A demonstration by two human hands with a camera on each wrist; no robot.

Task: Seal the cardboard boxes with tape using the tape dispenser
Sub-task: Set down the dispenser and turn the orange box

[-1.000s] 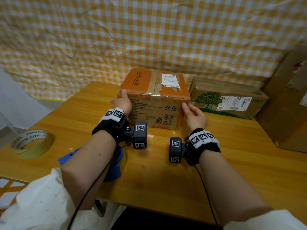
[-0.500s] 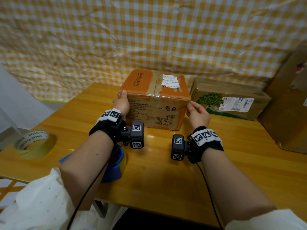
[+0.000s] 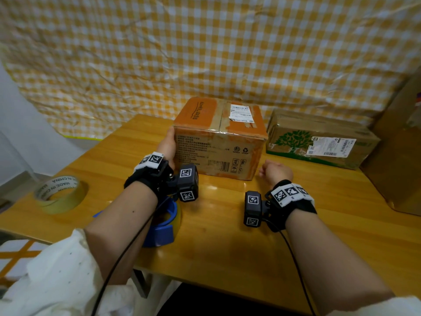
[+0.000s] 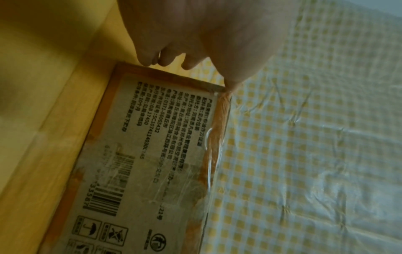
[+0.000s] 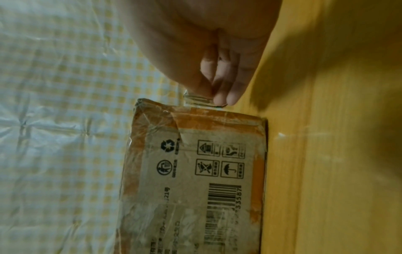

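An orange-and-brown cardboard box (image 3: 218,151) stands on the wooden table (image 3: 227,242), its top seam covered with tape and a white label. My left hand (image 3: 167,143) lies flat against the box's left side, thumb up at the top near corner; in the left wrist view the fingers (image 4: 165,58) reach past the box (image 4: 152,154) edge. My right hand (image 3: 274,171) hovers just off the box's right near corner, loosely curled and holding nothing; the right wrist view shows its fingers (image 5: 226,89) apart from the box (image 5: 195,171). The blue tape dispenser (image 3: 165,226) lies on the table, half hidden under my left forearm.
A loose roll of tan tape (image 3: 60,193) lies at the table's left edge. A flat box with a green tree print (image 3: 319,142) sits right of the orange box. A tall brown box (image 3: 398,160) stands at the far right. A checked cloth (image 3: 205,53) hangs behind.
My right hand has let go of the box's right side and drawn back toward me, low over the table. The left hand stays on the left side.
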